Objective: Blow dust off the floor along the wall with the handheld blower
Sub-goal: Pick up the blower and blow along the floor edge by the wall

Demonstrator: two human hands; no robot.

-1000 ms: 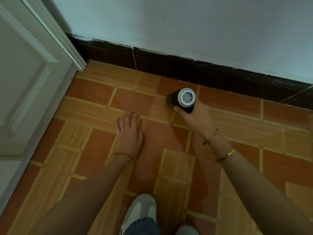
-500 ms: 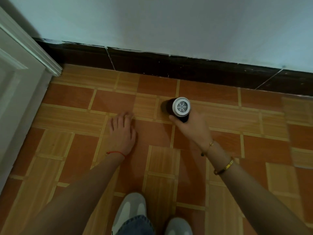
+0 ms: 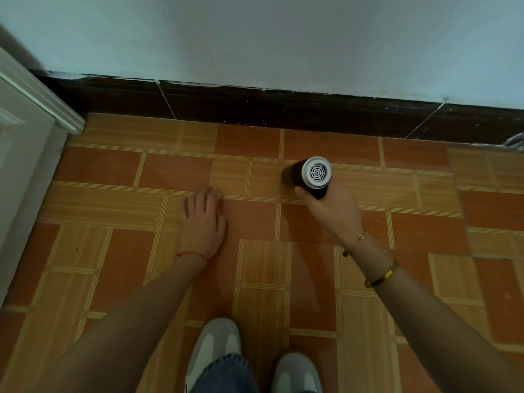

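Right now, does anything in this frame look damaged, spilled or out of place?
Mostly the dark skirting: its top edge is ragged with pale chips and paint flecks where it meets the wall. A grey-white object pokes in at the right edge, too cropped to identify. Nothing looks spilled.

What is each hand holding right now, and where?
Right hand grips the handheld blower by its handle below the barrel. Left hand holds nothing, flat on the floor.
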